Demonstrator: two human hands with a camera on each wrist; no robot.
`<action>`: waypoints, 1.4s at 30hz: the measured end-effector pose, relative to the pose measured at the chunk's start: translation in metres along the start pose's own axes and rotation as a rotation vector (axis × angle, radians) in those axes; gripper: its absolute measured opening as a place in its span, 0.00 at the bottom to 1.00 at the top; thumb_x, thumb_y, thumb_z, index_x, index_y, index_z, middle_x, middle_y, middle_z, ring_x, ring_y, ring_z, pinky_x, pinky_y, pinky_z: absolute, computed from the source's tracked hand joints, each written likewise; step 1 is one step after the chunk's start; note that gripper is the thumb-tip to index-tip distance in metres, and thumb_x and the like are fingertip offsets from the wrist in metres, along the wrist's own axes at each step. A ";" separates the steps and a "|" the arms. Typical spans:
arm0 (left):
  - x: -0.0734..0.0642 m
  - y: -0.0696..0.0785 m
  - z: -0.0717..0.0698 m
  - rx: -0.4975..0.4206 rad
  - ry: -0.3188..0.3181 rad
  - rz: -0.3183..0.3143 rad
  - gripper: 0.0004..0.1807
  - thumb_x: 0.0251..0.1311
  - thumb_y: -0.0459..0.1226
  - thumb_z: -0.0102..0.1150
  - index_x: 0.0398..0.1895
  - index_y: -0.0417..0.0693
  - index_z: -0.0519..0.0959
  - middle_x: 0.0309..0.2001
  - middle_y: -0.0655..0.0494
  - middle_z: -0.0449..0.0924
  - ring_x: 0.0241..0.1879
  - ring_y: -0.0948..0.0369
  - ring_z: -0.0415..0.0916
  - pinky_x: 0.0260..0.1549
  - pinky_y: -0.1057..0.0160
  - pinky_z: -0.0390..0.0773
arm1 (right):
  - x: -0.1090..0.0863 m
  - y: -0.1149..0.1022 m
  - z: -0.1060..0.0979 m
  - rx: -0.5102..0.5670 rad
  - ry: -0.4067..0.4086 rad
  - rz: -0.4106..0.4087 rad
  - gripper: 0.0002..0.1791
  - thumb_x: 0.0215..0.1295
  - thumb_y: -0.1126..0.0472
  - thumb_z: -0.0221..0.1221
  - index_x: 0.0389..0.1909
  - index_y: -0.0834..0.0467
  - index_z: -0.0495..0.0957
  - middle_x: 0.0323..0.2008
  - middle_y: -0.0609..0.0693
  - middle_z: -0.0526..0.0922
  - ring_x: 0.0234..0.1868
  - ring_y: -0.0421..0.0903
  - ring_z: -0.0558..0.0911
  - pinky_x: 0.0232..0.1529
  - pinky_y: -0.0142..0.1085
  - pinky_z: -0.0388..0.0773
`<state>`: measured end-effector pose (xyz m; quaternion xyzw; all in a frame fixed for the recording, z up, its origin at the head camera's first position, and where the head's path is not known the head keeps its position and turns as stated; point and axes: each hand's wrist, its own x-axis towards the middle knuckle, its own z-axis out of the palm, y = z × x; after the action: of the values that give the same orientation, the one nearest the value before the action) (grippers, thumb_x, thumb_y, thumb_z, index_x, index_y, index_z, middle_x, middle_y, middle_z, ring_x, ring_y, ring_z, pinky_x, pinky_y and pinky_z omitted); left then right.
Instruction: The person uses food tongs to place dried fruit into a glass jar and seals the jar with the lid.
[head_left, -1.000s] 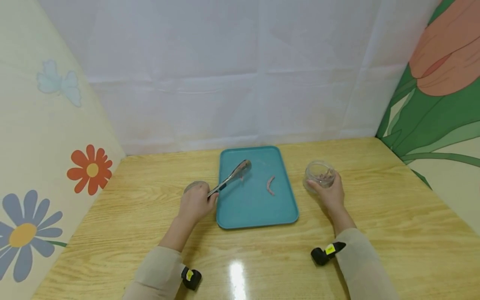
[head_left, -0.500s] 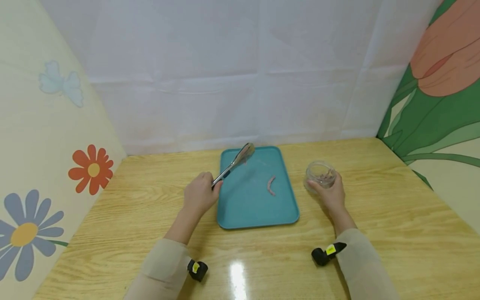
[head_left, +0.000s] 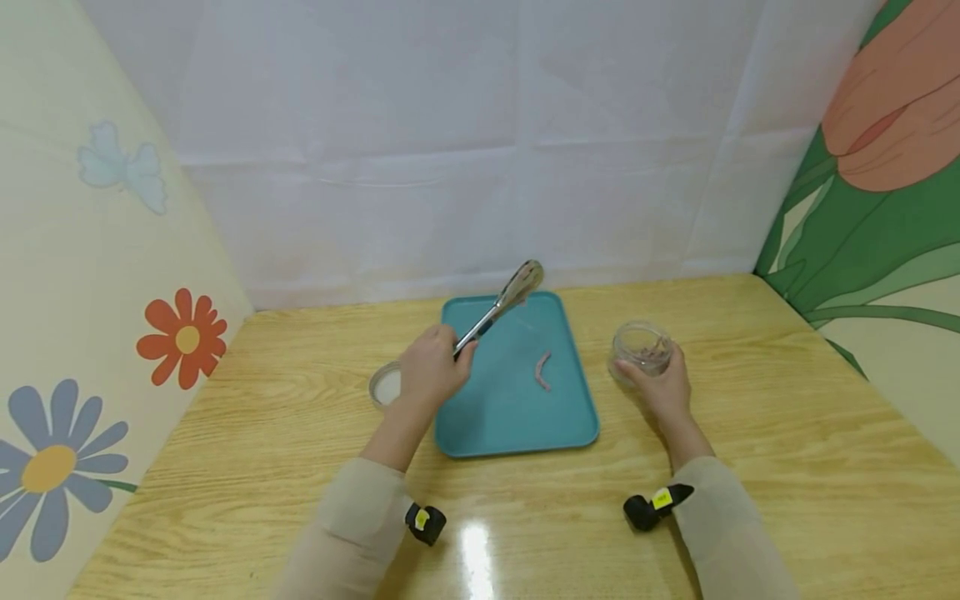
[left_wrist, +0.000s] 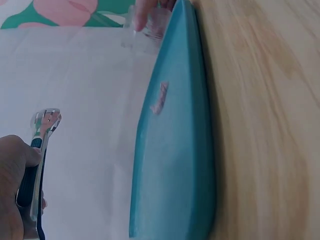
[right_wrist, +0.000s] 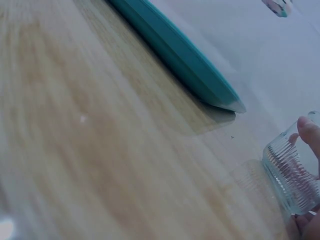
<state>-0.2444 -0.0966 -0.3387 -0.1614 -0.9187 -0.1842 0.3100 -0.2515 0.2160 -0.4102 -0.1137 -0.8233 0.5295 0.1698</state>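
Note:
My left hand (head_left: 435, 364) grips metal tongs (head_left: 517, 287) with black grips, raised over the far part of a blue tray (head_left: 495, 425). A small bit of something pinkish shows at the tongs' tips, mostly hidden by the metal. One curved pink strip (head_left: 542, 371) lies on the tray, right of its middle. To the right of the tray, my right hand (head_left: 660, 385) holds a lidless glass jar (head_left: 630, 340) standing on the table. Through its ribbed wall, in the right wrist view, pinkish strips show inside the jar (right_wrist: 285, 162).
A round jar lid (head_left: 386, 385) lies on the wooden table (head_left: 225, 467) left of the tray, partly behind my left hand. A white cloth backdrop (head_left: 420, 167) rises at the table's far edge. Painted flower panels (head_left: 82, 350) stand at both sides.
My left hand has lifted the tongs from low over the tray and carried them right and away from me, with the pinkish bit at their tips. The right hand and jar stay put.

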 end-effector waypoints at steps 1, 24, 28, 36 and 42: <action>0.002 0.003 0.001 -0.001 0.012 0.007 0.16 0.49 0.42 0.58 0.14 0.44 0.66 0.15 0.55 0.61 0.13 0.59 0.60 0.10 0.61 0.61 | 0.000 0.000 0.000 -0.001 0.001 -0.001 0.51 0.42 0.49 0.66 0.63 0.62 0.46 0.59 0.62 0.56 0.60 0.56 0.54 0.57 0.45 0.49; 0.020 0.060 0.014 -0.058 0.085 0.091 0.15 0.51 0.45 0.57 0.16 0.46 0.68 0.17 0.57 0.65 0.13 0.63 0.62 0.09 0.65 0.62 | 0.001 0.001 0.000 0.007 -0.002 -0.009 0.52 0.42 0.48 0.66 0.63 0.62 0.46 0.59 0.62 0.56 0.60 0.56 0.54 0.57 0.46 0.49; 0.020 0.068 0.019 -0.048 0.068 0.082 0.15 0.51 0.46 0.56 0.17 0.47 0.68 0.17 0.58 0.65 0.13 0.63 0.63 0.09 0.66 0.62 | 0.001 0.001 0.000 0.003 -0.012 -0.002 0.53 0.42 0.47 0.65 0.63 0.61 0.46 0.60 0.62 0.55 0.60 0.56 0.54 0.57 0.46 0.49; 0.018 0.086 0.028 -0.042 0.025 0.071 0.16 0.51 0.47 0.55 0.15 0.48 0.67 0.16 0.59 0.64 0.14 0.62 0.64 0.09 0.65 0.62 | 0.001 0.001 0.000 0.012 -0.019 0.013 0.54 0.42 0.46 0.65 0.64 0.60 0.44 0.61 0.61 0.53 0.60 0.56 0.53 0.57 0.46 0.48; 0.015 0.094 0.037 -0.004 -0.030 0.054 0.17 0.52 0.48 0.54 0.15 0.49 0.66 0.16 0.59 0.63 0.13 0.63 0.62 0.09 0.65 0.62 | 0.000 0.001 0.000 0.013 -0.013 0.009 0.53 0.42 0.47 0.65 0.64 0.60 0.45 0.60 0.60 0.55 0.60 0.56 0.54 0.57 0.46 0.48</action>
<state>-0.2357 0.0053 -0.3344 -0.1896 -0.9181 -0.1753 0.3007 -0.2517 0.2166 -0.4111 -0.1129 -0.8205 0.5362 0.1630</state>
